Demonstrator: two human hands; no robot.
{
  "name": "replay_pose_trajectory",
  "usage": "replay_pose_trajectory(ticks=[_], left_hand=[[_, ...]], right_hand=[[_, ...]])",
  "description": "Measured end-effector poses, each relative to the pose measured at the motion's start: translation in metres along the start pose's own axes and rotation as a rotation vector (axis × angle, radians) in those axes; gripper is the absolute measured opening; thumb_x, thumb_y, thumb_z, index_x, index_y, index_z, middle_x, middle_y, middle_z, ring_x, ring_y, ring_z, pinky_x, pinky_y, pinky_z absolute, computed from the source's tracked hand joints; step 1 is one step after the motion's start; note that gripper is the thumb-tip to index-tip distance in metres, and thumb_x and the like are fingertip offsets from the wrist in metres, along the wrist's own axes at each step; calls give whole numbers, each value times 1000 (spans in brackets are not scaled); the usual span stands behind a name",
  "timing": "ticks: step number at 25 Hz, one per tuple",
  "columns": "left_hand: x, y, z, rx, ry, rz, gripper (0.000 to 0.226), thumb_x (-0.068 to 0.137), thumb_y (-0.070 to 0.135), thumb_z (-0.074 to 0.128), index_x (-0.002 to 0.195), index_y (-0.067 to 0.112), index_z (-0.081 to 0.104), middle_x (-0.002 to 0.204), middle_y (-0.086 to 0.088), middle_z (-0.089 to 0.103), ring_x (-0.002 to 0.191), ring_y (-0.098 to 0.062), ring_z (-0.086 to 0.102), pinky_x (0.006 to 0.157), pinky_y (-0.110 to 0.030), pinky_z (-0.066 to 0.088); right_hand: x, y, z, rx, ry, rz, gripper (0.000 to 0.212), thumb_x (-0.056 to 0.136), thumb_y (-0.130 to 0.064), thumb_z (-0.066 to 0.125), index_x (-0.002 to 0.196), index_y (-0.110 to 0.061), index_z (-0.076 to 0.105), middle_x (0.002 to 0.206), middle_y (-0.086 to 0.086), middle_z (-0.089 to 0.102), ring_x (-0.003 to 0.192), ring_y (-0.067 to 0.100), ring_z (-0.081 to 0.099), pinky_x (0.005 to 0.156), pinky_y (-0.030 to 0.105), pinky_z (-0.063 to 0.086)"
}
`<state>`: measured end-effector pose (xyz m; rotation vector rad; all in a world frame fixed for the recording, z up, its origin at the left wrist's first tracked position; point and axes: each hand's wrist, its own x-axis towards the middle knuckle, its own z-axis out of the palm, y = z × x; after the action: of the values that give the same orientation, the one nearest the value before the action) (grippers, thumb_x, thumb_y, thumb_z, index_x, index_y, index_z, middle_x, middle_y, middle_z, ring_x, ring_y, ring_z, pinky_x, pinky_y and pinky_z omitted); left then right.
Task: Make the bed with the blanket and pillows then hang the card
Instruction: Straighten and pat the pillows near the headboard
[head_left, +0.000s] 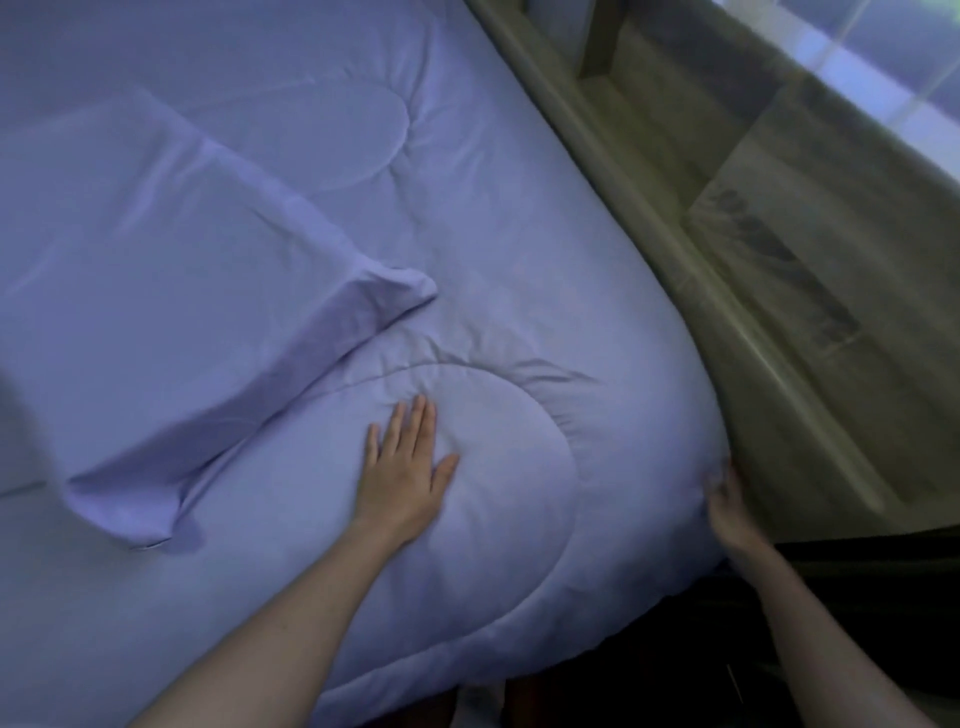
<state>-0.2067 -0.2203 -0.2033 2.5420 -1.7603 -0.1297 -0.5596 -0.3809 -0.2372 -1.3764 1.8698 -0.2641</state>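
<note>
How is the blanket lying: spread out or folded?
Spread out: the blanket lies flat and wide, the left hand flat on it, the right hand gripping its edge.

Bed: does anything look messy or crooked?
Yes. The pillow looks slanted on the blanket, its case end flat and loose. The blanket puckers into wrinkles just beyond the left hand, near the corner the right hand grips.

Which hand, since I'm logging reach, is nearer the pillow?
Left. The left hand lies flat on the blanket close beside the pillow, not touching it; the right hand grips the blanket's side edge, farther away.
</note>
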Motion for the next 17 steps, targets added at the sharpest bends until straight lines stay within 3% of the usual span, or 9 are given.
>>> replay_pose_trajectory(ticks=[2, 3, 4, 6, 9, 11, 14, 17], left_hand=[[1, -14, -13, -21, 47, 85, 64, 89, 44, 34, 139, 7, 48, 144, -8, 50, 131, -25, 51, 111, -47, 32], [3, -24, -23, -23, 101, 139, 59, 89, 39, 35, 136, 7, 51, 141, -8, 54, 129, -25, 54, 111, -46, 28], [5, -37, -36, -22, 171, 170, 54, 89, 34, 37, 134, 8, 54, 139, -8, 56, 128, -24, 54, 111, -44, 25], [8, -65, -62, -25, 337, 138, 49, 89, 26, 39, 133, 9, 55, 138, -8, 57, 132, -24, 47, 111, -45, 21], [-1, -121, -101, -29, 533, -184, 47, 89, 24, 42, 133, 10, 52, 141, -9, 53, 135, -28, 42, 111, -51, 22], [-6, -160, -117, -76, 567, -524, 51, 88, 27, 50, 136, 9, 47, 146, -12, 45, 138, -31, 38, 111, -55, 21], [-12, -211, -125, -404, 431, -1078, 80, 84, 46, 61, 145, 6, 29, 153, -20, 29, 140, -36, 32, 112, -57, 21], [-12, -240, -123, -1078, 431, -1356, 98, 76, 55, 69, 145, 6, 20, 148, -17, 37, 132, -34, 44, 109, -47, 37]], right_hand=[[-2, -30, -10, -40, 166, 102, 41, 98, -13, 39, 136, 2, 45, 140, 31, 44, 128, 47, 43, 105, 47, 35], [-5, -64, -9, -54, 276, 55, 39, 95, -11, 41, 131, 1, 51, 133, 32, 50, 121, 48, 48, 100, 50, 39], [-11, -104, -3, -36, 325, -46, 38, 92, -12, 42, 127, -2, 54, 128, 30, 54, 116, 46, 51, 98, 49, 41], [-24, -187, 26, 12, 241, -324, 35, 91, -12, 46, 124, -6, 57, 124, 22, 59, 113, 39, 55, 96, 42, 42], [-51, -297, 93, -28, -43, -705, 32, 90, -12, 52, 121, -9, 60, 122, 13, 63, 112, 31, 58, 95, 34, 42], [-68, -355, 130, -48, -128, -864, 32, 90, -14, 52, 121, -11, 60, 123, 10, 64, 111, 29, 60, 95, 35, 43], [-85, -417, 183, -105, -277, -873, 45, 93, -24, 52, 134, -7, 49, 134, 17, 56, 120, 33, 54, 99, 35, 39], [-88, -435, 224, -241, -428, -728, 67, 90, -49, 53, 139, -5, 38, 139, 21, 50, 126, 35, 48, 98, 36, 38]])
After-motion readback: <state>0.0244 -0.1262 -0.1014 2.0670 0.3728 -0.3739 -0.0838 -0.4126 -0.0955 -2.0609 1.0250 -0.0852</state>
